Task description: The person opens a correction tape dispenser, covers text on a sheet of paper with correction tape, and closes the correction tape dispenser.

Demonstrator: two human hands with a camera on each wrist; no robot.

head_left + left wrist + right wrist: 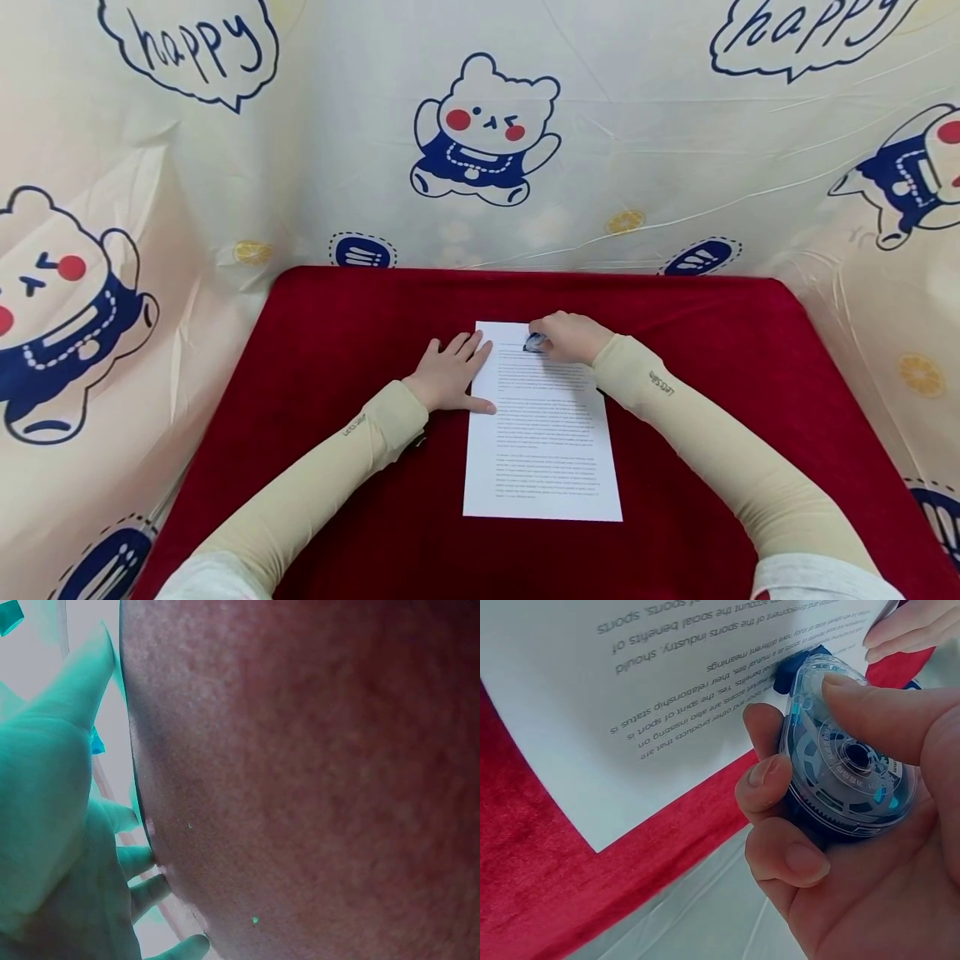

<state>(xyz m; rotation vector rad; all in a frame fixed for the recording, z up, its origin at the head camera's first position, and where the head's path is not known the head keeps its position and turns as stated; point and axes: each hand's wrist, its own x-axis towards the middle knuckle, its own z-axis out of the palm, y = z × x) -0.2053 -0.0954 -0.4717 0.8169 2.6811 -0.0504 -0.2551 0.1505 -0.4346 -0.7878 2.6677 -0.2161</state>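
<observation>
A printed sheet of paper (540,442) lies on the red cloth. My left hand (448,375) rests flat at its upper left edge with the fingers spread; the left wrist view shows that hand's thumb (71,682) and fingertips by the cloth. Over the upper part of the page, my right hand (573,337) grips a correction tape dispenser (847,757). Its clear case shows the reels inside, and its blue tip (799,669) is at the printed lines. The thumb lies on top of the case, with the other fingers curled around its side. Whether tape has been laid is hidden.
Dark red cloth (352,333) covers the table under the paper. Behind and beside it hangs a pale curtain (337,125) with printed bears and lettering. Both forearms wear beige sleeves (697,425).
</observation>
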